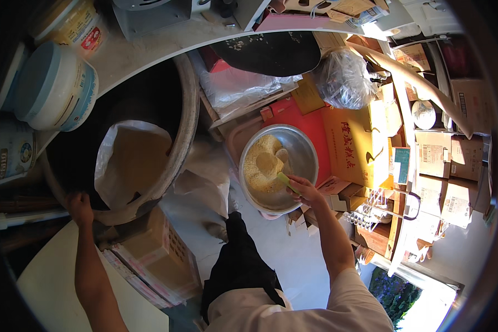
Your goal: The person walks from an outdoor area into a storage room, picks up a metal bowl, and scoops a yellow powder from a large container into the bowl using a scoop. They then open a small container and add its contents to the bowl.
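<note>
My right hand (303,190) grips the pale green handle of a scoop (284,178), whose head lies in a metal bowl (309,162). Coarse yellow meal (259,174) fills the bowl's left side, with a browner powder heaped at the scoop. To the left stands a large dark vat (189,103) with a thick rim. Inside it is a white plastic bag (103,166) with tan powder (141,166). My left hand (80,207) is closed on the vat's lower left rim.
Lidded plastic tubs (56,87) stand on the counter (157,43) at upper left. A taped cardboard box (162,257) sits below the vat. Right of the bowl are a yellow carton (350,145), a wire rack (369,211) and a stuffed clear plastic bag (344,79).
</note>
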Tool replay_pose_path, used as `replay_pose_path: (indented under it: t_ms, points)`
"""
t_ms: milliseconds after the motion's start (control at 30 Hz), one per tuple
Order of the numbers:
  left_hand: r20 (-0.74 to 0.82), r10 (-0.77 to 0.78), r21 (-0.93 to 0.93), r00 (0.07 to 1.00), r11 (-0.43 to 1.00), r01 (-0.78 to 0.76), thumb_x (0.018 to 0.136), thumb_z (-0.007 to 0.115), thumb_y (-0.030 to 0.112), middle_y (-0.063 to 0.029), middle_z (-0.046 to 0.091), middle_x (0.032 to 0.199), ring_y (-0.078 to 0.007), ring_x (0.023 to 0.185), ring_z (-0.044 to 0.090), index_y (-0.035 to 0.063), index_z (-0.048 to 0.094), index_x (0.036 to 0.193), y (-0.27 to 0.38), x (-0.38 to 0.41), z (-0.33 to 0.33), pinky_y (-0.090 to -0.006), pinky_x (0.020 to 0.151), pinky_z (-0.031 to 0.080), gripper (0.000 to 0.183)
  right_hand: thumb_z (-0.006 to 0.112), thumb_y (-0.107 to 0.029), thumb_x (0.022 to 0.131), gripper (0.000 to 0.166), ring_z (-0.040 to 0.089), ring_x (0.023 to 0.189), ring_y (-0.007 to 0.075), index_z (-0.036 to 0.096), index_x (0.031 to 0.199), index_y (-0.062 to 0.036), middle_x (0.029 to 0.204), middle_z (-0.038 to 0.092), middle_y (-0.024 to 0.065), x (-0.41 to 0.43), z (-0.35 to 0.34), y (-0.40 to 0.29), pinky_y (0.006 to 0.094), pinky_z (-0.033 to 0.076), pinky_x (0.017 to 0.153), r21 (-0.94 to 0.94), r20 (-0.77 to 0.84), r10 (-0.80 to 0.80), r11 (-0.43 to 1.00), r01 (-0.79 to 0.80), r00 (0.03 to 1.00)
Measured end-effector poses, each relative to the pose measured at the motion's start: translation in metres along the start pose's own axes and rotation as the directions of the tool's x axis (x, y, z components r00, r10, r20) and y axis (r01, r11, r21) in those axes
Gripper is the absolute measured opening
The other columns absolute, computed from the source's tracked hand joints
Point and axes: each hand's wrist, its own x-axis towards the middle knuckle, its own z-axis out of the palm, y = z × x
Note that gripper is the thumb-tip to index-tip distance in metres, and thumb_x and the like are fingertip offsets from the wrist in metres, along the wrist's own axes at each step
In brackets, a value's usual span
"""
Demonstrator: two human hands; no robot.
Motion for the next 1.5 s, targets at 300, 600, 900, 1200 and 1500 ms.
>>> replay_pose_path:
  t_ms: [300, 600, 900, 1200, 1500]
  points:
    - [0.006, 0.035, -0.131, 0.999, 0.991, -0.033, 0.078, 0.059, 0.011, -0.0183, 0.051, 0.07, -0.0379, 0.076, 0.049, -0.0011, 0.049, 0.063, -0.03, 0.004, 0.021, -0.0498, 0.071, 0.039, 0.022, 0.058, -0.018, 0.088, 0.043, 0.064, 0.073, 0.0318, 0.056, 0.13, -0.0229, 0.089, 0.063, 0.0116, 0.068, -0.034, 0.143, 0.0446, 0.05, 0.064, -0.953, -0.3, -0.706, 0.253, -0.168, 0.641]
    - [-0.05, 0.033, -0.065, 0.998, 0.997, -0.037, 0.076, 0.061, 0.015, -0.0193, 0.055, 0.071, -0.0374, 0.073, 0.052, 0.0006, 0.055, 0.063, 0.003, 0.002, -0.004, -0.0488, 0.069, 0.042, 0.02, 0.056, -0.014, 0.087, 0.052, 0.062, 0.081, 0.0329, 0.051, 0.134, -0.0357, 0.094, 0.053, 0.0125, 0.029, 0.073, 0.11, 0.0473, 0.049, 0.066, -0.879, -0.467, -0.632, 0.258, -0.401, 0.618]
    - [-0.11, 0.075, -0.106, 0.991, 0.991, -0.086, 0.074, 0.063, 0.01, -0.0197, 0.058, 0.07, -0.0391, 0.077, 0.056, -0.0015, 0.056, 0.06, 0.03, 0.004, -0.028, -0.0493, 0.074, 0.045, 0.019, 0.054, -0.011, 0.088, 0.048, 0.06, 0.101, 0.0372, 0.05, 0.136, -0.008, 0.109, 0.061, 0.0209, -0.011, 0.063, 0.087, 0.0458, 0.048, 0.085, -0.931, -0.344, -0.745, 0.348, -0.107, 0.572]
    - [-0.139, 0.013, -0.094, 0.99, 0.995, -0.026, 0.069, 0.065, 0.012, -0.0132, 0.06, 0.065, -0.0343, 0.073, 0.057, 0.0031, 0.057, 0.055, 0.03, 0.004, -0.035, -0.0442, 0.079, 0.048, 0.018, 0.057, -0.001, 0.087, 0.043, 0.063, 0.097, 0.0254, 0.054, 0.129, 0.0025, 0.109, 0.064, 0.0196, -0.011, 0.256, -0.077, 0.0318, 0.048, 0.084, -0.864, 0.161, -0.737, 0.216, 0.455, 0.656]
    - [-0.21, -0.015, -0.16, 0.978, 0.987, -0.019, 0.07, 0.065, 0.011, -0.01, 0.058, 0.064, -0.0303, 0.074, 0.058, 0.0057, 0.054, 0.054, 0.026, 0.003, -0.03, -0.0402, 0.088, 0.047, 0.02, 0.062, -0.011, 0.09, 0.036, 0.066, 0.093, 0.0217, 0.059, 0.125, -0.0038, 0.108, 0.068, 0.016, 0.197, 0.368, -0.173, 0.03, 0.05, 0.081, -0.806, 0.481, -0.529, 0.047, 0.59, 0.699]
